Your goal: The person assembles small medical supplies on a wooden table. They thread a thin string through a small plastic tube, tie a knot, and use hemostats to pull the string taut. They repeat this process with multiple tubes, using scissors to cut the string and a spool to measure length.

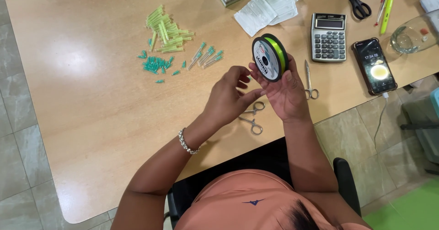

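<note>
My right hand [286, 95] holds up a round black spool [270, 56] wound with bright yellow-green line, gripping its lower rim with its printed face turned left. My left hand [228, 97], a beaded bracelet on its wrist, is just left of the spool with the fingertips curled together. I cannot make out any line between those fingers. Both hands hover over the near edge of a tan wooden table [91, 97].
Metal forceps [254, 118] lie under the hands and small scissors [311, 81] to the right. Further off are a calculator [328, 37], a lit phone [374, 66], black scissors [356, 1], pens [384, 6], white packets [270, 6], pale green tubes [164, 31] and teal caps [157, 64].
</note>
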